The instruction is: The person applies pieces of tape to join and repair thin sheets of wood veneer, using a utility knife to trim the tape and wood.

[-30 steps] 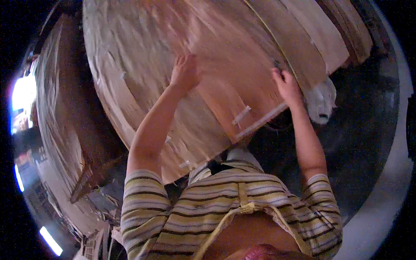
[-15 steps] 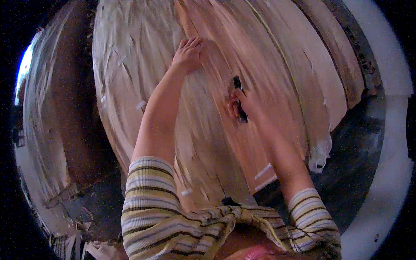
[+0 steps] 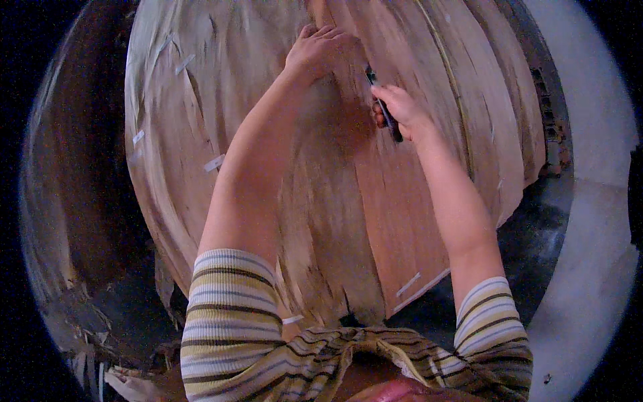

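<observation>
Broad, thin wood veneer sheets [image 3: 315, 221] lie in front of me, pale brown on the left and pinker toward the right. My left hand [image 3: 324, 52] rests on them at the far middle, palm down with its fingers extended. Closer to me and to its right, my right hand [image 3: 400, 112] grips a slim black utility knife [image 3: 386, 112]. The knife slants with its front end pointing away, near the seam between the pale and pink sheets. Blur hides whether its tip touches the wood.
Short strips of white tape [image 3: 215, 163] stick to the sheets. A narrow yellowish line [image 3: 447, 63] runs lengthwise on the right. Torn veneer scraps [image 3: 134, 385] lie at the lower left. Dark floor [image 3: 542, 231] shows beyond the right edge, with a pale curved band [image 3: 599, 221] outside it.
Both hands have moved farther from me and slightly to the right. The knife has travelled along with my right hand, still gripped. The whole view has shifted a little.
</observation>
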